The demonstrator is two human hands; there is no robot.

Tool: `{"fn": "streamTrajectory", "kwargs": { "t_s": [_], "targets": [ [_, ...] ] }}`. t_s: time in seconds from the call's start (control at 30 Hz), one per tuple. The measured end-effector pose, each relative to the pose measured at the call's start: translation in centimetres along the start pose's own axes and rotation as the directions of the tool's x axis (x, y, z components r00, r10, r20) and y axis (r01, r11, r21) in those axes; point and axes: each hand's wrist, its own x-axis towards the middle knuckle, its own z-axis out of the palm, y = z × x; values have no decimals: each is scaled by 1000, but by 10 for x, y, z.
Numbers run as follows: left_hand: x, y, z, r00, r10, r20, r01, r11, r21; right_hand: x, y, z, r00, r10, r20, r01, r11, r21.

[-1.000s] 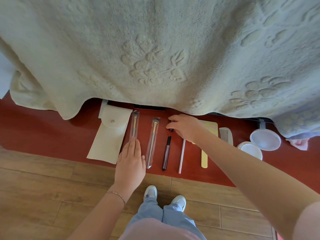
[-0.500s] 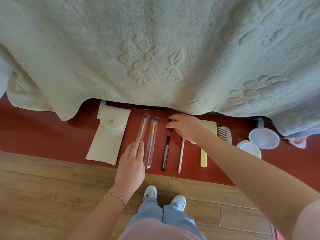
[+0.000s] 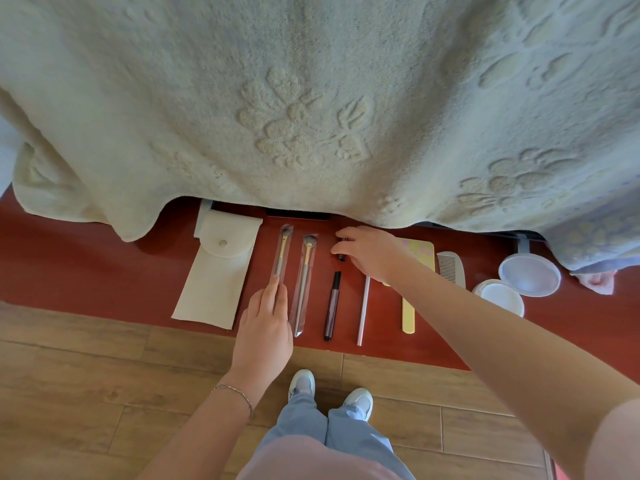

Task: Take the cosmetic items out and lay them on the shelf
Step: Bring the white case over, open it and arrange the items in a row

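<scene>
On the red shelf lie a cream pouch, two wrapped makeup brushes, a dark liner pen, a thin white pencil and a yellow nail file. My left hand lies flat over the lower end of the left wrapped brush, whose handle runs between my fingers. The second brush lies just to its right. My right hand is curled on a small dark tube above the pen, mostly hiding it.
A thick cream blanket hangs over the shelf's back. A comb, an open white jar and its lid sit at the right. A yellow card lies under my right wrist. Wooden floor and my shoes are below.
The left wrapped brush swung under my left hand, tilting toward the second brush and then back to nearly parallel. My right hand stayed on the small dark tube.
</scene>
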Motion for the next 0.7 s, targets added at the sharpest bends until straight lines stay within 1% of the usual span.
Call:
{"fn": "streamTrajectory", "kwargs": {
  "t_s": [0.13,0.23,0.3,0.33,0.4,0.43,0.5,0.57,0.7],
  "targets": [
    [-1,0,0,1000,0,-2,0,1000,-14,0,0,2,1000,9,-14,-9,1000,16],
    [-3,-3,-4,995,16,-99,-19,999,-30,-4,-1,-1,999,13,-38,-11,998,65],
    [-1,-12,-9,988,-7,-156,6,1000,-9,-10,-4,-1,986,12,-166,8,993,120],
    [-1,-19,-10,985,-50,-163,51,999,1,-14,-6,0,967,22,-255,17,988,151],
    [0,-34,-12,975,-175,-136,176,984,-3,-23,-16,0,922,89,-378,6,970,242],
    [1,-41,-13,966,-239,-102,238,971,-22,-26,-25,-2,909,126,-398,-4,956,293],
    [2,-49,-11,942,-334,-13,333,940,-75,-31,-43,-3,900,171,-401,-13,930,367],
    [2,-50,-9,934,-356,32,357,928,-104,-31,-62,-3,917,157,-367,-6,925,380],
    [4,-45,-10,935,-354,5,352,927,-129,-21,-89,-2,953,107,-283,2,934,358]
  ]
}}
